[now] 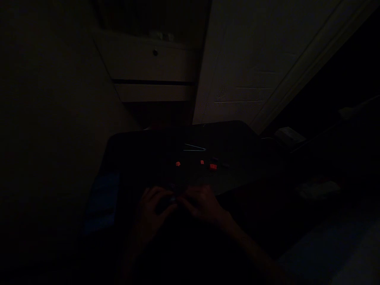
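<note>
The scene is very dark. My left hand (154, 204) and my right hand (202, 201) meet at the near side of a dark table (142, 152), fingertips almost touching. Both are closed, fingers curled and thumbs pressed in, around something small and dark with a faint bluish glint that I cannot make out. Just beyond them lie a small red piece (177, 164), a tiny red piece (202, 162) and a larger red block (213, 167). Farther back rests a thin, V-shaped metal tool (196, 148) that looks like tweezers.
Faint dark pieces (225, 165) lie right of the red block. A dark blue flat thing (102, 202) is at the table's left. Behind stand a drawer unit (148, 65) and a pale panel (237, 71). A whitish box (289, 135) sits at right.
</note>
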{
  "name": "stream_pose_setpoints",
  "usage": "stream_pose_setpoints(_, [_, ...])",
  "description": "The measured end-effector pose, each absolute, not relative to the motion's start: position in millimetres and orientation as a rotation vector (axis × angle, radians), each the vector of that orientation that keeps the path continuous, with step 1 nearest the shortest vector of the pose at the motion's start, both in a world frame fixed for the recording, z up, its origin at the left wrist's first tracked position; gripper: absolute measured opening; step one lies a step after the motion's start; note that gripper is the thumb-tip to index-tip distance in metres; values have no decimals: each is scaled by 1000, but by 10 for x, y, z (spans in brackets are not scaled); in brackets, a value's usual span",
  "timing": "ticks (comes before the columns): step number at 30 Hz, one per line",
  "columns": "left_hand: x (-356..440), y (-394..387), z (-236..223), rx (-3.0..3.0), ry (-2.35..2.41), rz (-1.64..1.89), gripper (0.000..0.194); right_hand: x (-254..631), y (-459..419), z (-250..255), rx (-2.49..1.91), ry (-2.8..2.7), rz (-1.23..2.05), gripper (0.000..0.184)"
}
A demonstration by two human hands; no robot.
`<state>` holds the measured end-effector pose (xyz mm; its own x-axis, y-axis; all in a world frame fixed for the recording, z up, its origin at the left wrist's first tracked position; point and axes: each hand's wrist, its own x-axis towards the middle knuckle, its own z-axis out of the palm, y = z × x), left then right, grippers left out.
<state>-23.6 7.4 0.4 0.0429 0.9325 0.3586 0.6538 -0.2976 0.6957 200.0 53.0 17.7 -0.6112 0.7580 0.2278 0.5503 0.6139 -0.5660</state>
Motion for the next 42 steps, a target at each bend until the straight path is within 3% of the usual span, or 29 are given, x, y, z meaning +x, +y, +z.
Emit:
stream_pose_setpoints(11, [-245, 92, 54, 1975, 1532, 1099, 7, 2004, 564, 230, -1022, -2411, 703, 14])
stream_pose_setpoints(33, [-212, 103, 86, 1945, 1510, 1102, 6, 1898, 462, 264, -1260, -2388, 598, 18])
stream_pose_setpoints(42, [-169, 89, 146, 1897, 1531, 1101, 8, 1972, 536, 225, -1140, -2383, 700, 15])
